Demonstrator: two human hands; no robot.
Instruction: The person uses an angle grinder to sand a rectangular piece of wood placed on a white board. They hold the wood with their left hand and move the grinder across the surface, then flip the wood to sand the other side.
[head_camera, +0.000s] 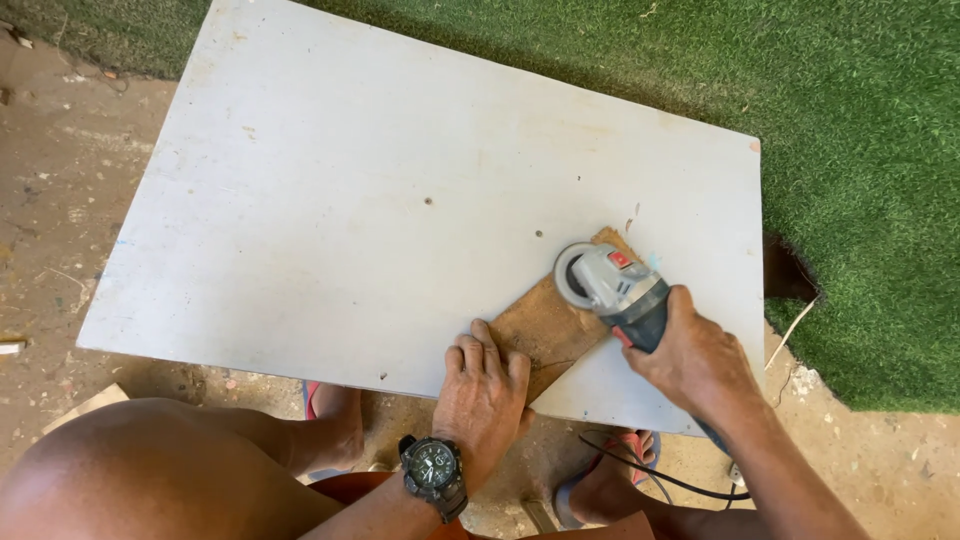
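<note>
1. Feet (335, 415) in open sandals were planted under the near edge of the bench (300, 180), bare knee (150, 470) close by; anything thrown off or dropped from the work would likely have struck unprotected skin.
2. A black cord (660, 478) was trailed past the right foot, where it could have been snagged and the tool jerked off line.
3. The left hand (482, 395), a dark watch (433, 470) at its wrist, was laid flat with fingers spread on the near end of the brown board piece (545, 325). Nothing else was seen securing that piece, so a grab by the disc could have spun it out or dragged the fingers towards the tool.
4. The right hand (695, 360) was wrapped around the body of the grey angle grinder (610, 285), held one-handed; a kickback would probably have been hard to check.
5. The grinder head was set on the far end of the board piece, near the left fingers. No gloves were seen, so a slip could have meant a cut.
6. Green artificial turf (860, 150) was spread just beyond the bench; sparks or hot dust might have scorched it.
</note>
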